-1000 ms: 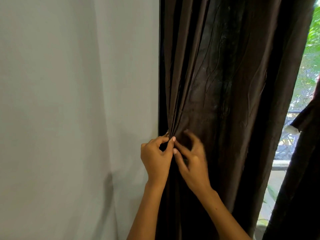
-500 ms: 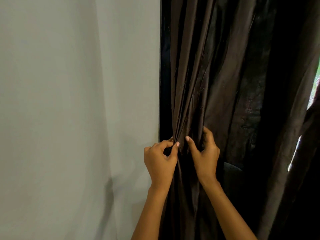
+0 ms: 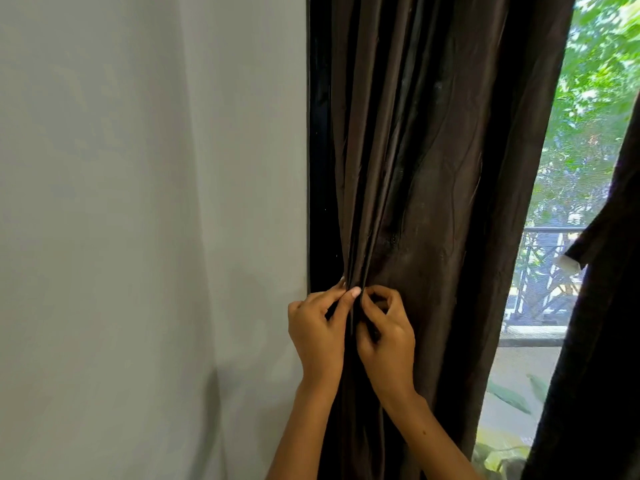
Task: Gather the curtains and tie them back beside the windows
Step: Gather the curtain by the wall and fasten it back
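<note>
The dark brown curtain (image 3: pixel 415 168) hangs just right of the black window frame (image 3: pixel 318 150), already drawn into narrow folds. The gathering step seems to be in hand. The folds are pinched between thumb and fingers by the left hand (image 3: pixel 317 332), close to the frame, and by the right hand (image 3: pixel 388 336), touching it on the side away from the frame. No tie-back is seen. Next, probably the bunch must be kept tight in one hand while a tie is found.

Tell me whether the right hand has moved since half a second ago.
Yes. The right hand shifted left toward the wall edge, closing against the left hand on the curtain.
</note>
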`<state>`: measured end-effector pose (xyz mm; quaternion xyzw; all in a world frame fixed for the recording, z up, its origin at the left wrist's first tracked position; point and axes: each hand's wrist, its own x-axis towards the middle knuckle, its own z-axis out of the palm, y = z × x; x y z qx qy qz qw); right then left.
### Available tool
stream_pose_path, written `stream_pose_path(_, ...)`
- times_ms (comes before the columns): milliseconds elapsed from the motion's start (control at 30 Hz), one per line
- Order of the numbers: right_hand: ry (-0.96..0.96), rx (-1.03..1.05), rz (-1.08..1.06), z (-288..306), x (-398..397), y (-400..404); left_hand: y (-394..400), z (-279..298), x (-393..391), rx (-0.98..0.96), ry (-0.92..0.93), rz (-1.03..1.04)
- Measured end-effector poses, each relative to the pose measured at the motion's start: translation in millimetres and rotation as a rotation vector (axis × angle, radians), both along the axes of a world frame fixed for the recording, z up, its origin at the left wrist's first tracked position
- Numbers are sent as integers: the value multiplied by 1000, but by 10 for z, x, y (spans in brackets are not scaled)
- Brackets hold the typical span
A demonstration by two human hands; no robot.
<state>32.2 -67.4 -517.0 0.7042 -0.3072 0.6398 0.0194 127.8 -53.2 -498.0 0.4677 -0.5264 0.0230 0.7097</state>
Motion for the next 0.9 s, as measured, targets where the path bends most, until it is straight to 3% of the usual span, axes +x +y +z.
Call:
stream_pose_path(200,109,75,34,-19,-84,42,4,80,-30,46,-21,15)
stream_pose_path(300,152,-5,-125,47,-159,48,-4,111,-5,59,-47,64)
stream_pose_path(400,2,-8,-346,160,-256,-18,-12,116,18,49,-55,89)
stream_pose_path(500,-267,217,-176,268,-339,-54,-5,104,31,39,-57,87)
stream_pose_path(567,-313,296,-93,299,-348,-76,-7,89,38,37,-61,83)
stream_pose_path(667,-67,102,-211,260,-287,-88,-3,94,-2,27,-52,41)
stream_pose_path(767,119,140,-215,183,-128,-27,39,111,-81,1,-44,2)
stream_pose_path(900,212,170,-222,182,-15,0,53,88,-113,-17,-36,-28)
